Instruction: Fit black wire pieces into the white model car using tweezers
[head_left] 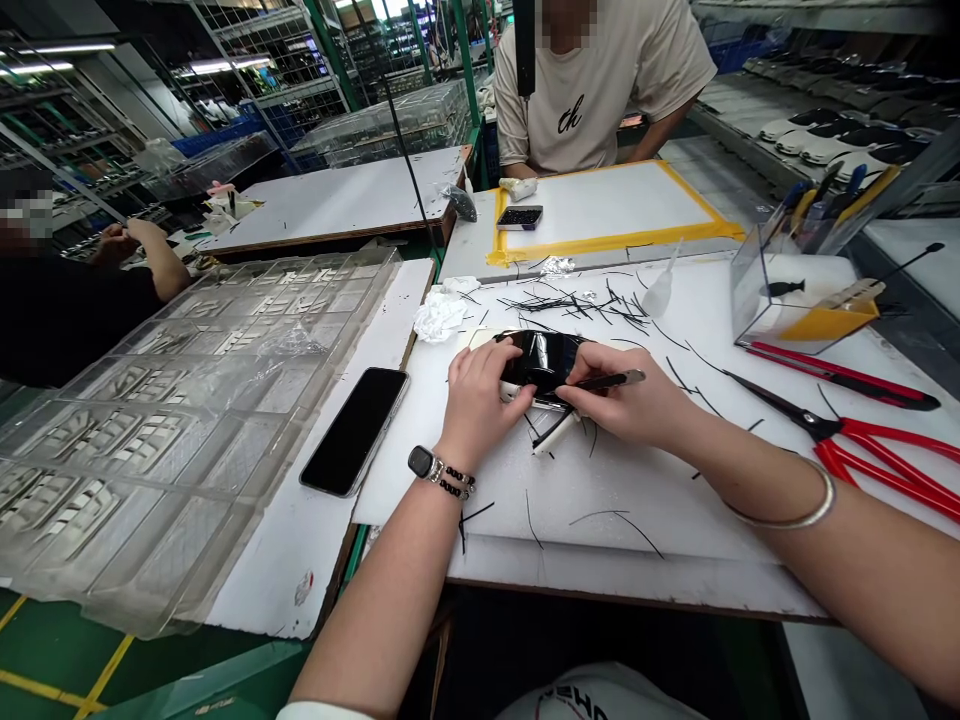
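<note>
Trimming seems in hand: left hand (478, 402) fingers clamp the black part (541, 358) on the worktop (600, 500), right hand (637, 408) fingers grip a knife (613, 380); further cutting needs a steady hold.

White table (600, 480): phone (355, 430), tray (187, 400), scissors (885, 455)

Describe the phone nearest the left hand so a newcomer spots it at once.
Start at the clear plastic tray on the left. Beside its right edge, on the white board, lies the phone, screen up, left of the left hand. Unlike the small dark device on the far yellow-taped table, it is long and glossy.
</note>
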